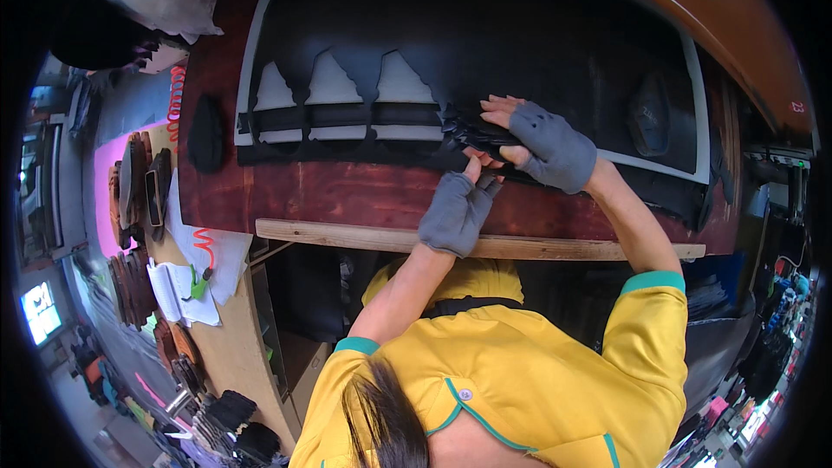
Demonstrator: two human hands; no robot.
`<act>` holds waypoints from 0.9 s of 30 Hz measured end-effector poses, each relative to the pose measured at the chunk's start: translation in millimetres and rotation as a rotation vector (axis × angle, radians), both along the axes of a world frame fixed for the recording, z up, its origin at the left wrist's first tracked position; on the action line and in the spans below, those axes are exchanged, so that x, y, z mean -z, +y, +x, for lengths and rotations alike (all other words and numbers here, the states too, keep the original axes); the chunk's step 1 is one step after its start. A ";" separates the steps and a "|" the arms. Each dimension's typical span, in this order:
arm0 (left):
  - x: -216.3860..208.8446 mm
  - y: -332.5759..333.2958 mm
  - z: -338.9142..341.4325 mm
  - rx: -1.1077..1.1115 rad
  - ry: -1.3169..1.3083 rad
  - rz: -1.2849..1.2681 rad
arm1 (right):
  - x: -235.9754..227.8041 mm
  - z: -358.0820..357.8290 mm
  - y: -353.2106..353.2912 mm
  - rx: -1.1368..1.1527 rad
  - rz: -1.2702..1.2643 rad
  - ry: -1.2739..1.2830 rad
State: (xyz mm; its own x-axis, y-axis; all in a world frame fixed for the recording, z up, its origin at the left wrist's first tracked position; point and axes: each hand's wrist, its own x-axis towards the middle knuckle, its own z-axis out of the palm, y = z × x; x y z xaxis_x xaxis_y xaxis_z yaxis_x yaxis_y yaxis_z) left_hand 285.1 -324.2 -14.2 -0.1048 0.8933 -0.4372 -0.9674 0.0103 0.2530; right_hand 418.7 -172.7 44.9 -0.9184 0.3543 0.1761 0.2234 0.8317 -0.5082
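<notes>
Both gloved hands, left (458, 211) and right (539, 146), are pinching a crumpled black material strip (472, 133) at the black sheet's (485, 26) lower edge; three notches leftward (329, 87) appearing cut, rightward stretch remaining uncut.

Workshop, worn red workbench (347, 195), black cut material (485, 26) (zigzag edges), stacked pieces (130, 286)

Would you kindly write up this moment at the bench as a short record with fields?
Left hand: left hand in a grey fingerless glove, fingertips on the black material's near edge
Right hand: right hand, gloved alike, pressing a bunched black piece
Material: black sheet with jagged cut-outs
Surface: dark red board
Front edge: wooden strip
Side table: papers, orange coiled cord
</notes>
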 end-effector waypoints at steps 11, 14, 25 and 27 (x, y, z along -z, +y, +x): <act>-12.0 11.7 2.9 0.041 0.258 -0.307 | 1.3 0.7 91.1 0.844 -0.259 0.331; -9.3 17.2 11.2 0.009 0.199 -0.340 | -17.8 26.4 118.4 1.066 -0.425 1.043; -2.7 21.3 67.9 0.272 0.125 -0.179 | 3.6 98.6 23.6 0.044 0.069 0.005; -2.7 21.7 61.4 0.322 0.115 -0.150 | 0.4 98.9 27.8 0.012 0.050 -0.052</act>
